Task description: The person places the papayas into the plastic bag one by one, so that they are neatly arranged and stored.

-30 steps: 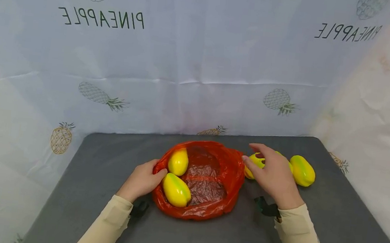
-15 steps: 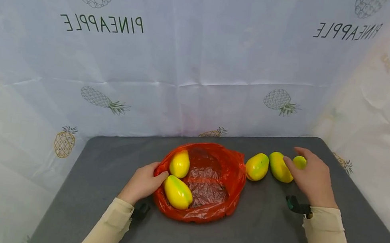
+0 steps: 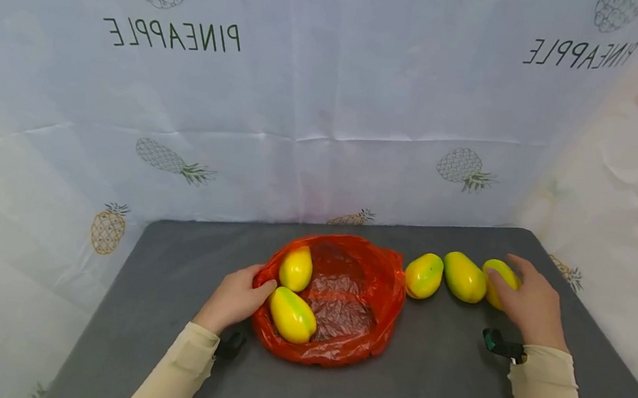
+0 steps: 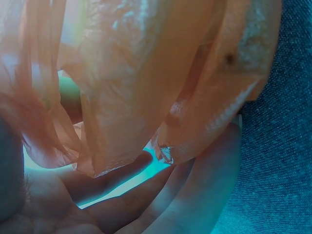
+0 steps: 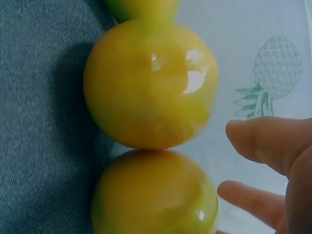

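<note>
A red plastic bag point(image 3: 331, 355) lies with its mouth spread wide on the table. Two yellow-green mangoes, an upper one point(image 3: 296, 268) and a lower one point(image 3: 292, 316), are at its left side. My left hand point(image 3: 233, 299) grips the bag's left rim, thumb over the edge; in the left wrist view, fingers point(image 4: 204, 187) extend under the plastic. At the right, my right hand point(image 3: 536, 306) is at the rightmost mango point(image 3: 499, 280), thumb and fingers spread about it. In the right wrist view, the thumb point(image 5: 265, 145) stands apart from the fruit; whether a fingertip touches it, I cannot tell.
Left of that mango, a middle mango point(image 3: 465, 277) and another mango point(image 3: 424, 276) beside the bag form a row. The dark grey table point(image 3: 391, 391) meets a white pineapple-print cloth point(image 3: 319, 94) behind and at the sides.
My right hand has moved right along the row, from over the mango beside the bag to the rightmost one. The left hand keeps its hold on the bag's rim.
</note>
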The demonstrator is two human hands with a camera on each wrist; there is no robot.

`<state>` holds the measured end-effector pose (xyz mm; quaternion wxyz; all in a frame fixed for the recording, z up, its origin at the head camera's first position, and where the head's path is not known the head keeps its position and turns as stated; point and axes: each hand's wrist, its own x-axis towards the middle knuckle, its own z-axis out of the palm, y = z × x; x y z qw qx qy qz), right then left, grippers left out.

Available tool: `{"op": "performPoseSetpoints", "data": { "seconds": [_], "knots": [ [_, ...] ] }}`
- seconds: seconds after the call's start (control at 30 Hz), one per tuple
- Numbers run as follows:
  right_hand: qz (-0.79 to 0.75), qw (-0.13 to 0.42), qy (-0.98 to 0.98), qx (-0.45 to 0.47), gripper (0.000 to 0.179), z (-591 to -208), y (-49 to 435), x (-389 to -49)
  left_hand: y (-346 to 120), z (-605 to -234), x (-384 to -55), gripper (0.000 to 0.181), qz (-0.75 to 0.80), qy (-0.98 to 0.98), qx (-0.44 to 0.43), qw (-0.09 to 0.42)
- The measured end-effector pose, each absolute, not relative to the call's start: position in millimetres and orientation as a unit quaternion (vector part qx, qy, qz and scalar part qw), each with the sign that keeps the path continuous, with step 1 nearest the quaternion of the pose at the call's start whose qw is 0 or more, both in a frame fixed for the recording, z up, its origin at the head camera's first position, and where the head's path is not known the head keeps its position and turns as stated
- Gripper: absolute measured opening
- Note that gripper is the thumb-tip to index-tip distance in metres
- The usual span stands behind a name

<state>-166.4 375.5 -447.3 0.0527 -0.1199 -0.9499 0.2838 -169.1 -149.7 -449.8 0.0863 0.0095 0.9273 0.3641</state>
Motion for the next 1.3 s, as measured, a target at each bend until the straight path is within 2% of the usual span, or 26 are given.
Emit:
{"op": "performPoseSetpoints", "data": {
  "seconds": [0.47,1.3],
  "knots": [
    [0.284,-0.010,-0.947,-0.148,0.091,-450.7,384.3,-160.4,-149.5,-447.8,-169.7,0.047,0.360,0.929,0.015,0.087],
    [0.281,-0.011,-0.948,-0.152,0.092,-449.7,387.9,-160.7,-148.4,-448.9,-168.1,0.045,0.363,0.927,0.010,0.091]
  ]
}}
